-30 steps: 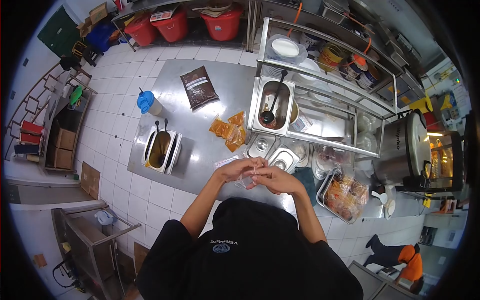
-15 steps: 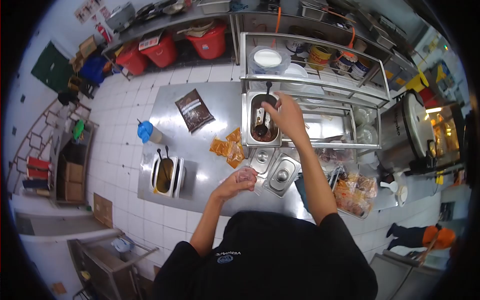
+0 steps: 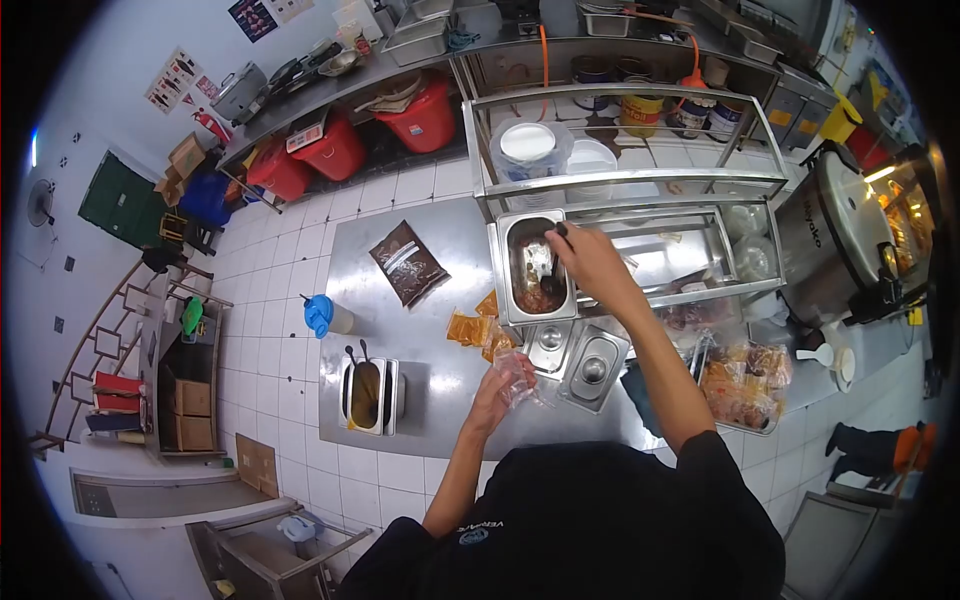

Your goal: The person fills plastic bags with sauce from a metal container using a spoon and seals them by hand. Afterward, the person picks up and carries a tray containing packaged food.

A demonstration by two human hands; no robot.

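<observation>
My right hand [image 3: 597, 268] is closed around the handle of a black ladle [image 3: 550, 284]. The ladle's bowl sits low inside a deep steel food pan [image 3: 505, 275], which has a little reddish-brown, chunky sauce [image 3: 536, 299] at its bottom. Below and to the left of that pan, my left hand [image 3: 487, 399] grips a clear plastic bag [image 3: 516, 382]. Whether the bag's mouth is open cannot be made out. Just beyond this hand lie orange sauce packets [image 3: 468, 328]. Two steel lids [image 3: 548, 342] [image 3: 593, 369] rest beside the bag.
Another steel pan [image 3: 347, 398] with ladles stands at the table's left, near a blue-capped bottle [image 3: 320, 316]. A dark brown packet [image 3: 408, 263] lies farther back. On the right are a metal rack [image 3: 640, 186], a tray of bagged food [image 3: 742, 385] and a large cooker [image 3: 835, 237].
My right hand has closed on the ladle's handle, which it was only reaching toward before. The clear bag now hangs more spread out from my left hand. The whole view has shifted slightly.
</observation>
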